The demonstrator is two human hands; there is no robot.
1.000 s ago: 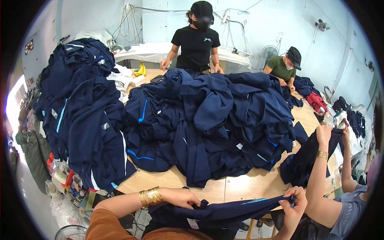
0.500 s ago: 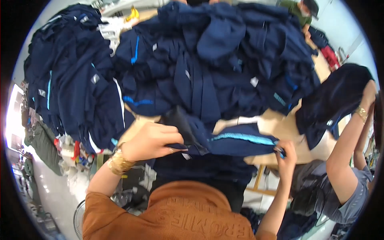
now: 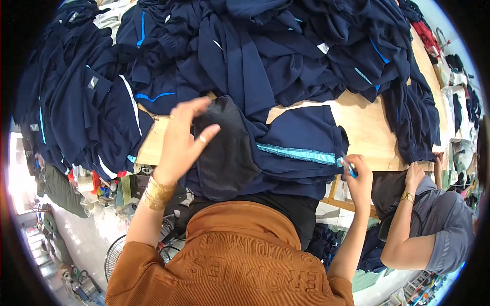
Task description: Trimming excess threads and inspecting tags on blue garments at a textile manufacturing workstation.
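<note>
A navy garment (image 3: pixel 301 127) lies at the near edge of the table in front of me. A light-blue strip (image 3: pixel 296 153) runs along it, and a black lining piece (image 3: pixel 224 153) spreads over its left part. My left hand (image 3: pixel 186 132) is open above the lining's upper left, thumb and fingers apart, a ring on one finger. At the strip's right end, my right hand (image 3: pixel 360 176) is closed around small blue thread snips (image 3: pixel 350 169). Their tips are close to the garment's hem; whether they touch it I cannot tell.
Navy garments with blue and white stripes form a big heap (image 3: pixel 245 56) across the wooden table (image 3: pixel 367 122) and another heap (image 3: pixel 76 102) at left. A co-worker (image 3: pixel 439 224) in grey sits close on my right, a hand at hanging navy cloth. A fan (image 3: pixel 120 255) stands at lower left.
My left hand has let go of the cloth and lifted away from it. The garment now lies flat, its lining spread out. The co-worker's raised arm and cloth have come down.
</note>
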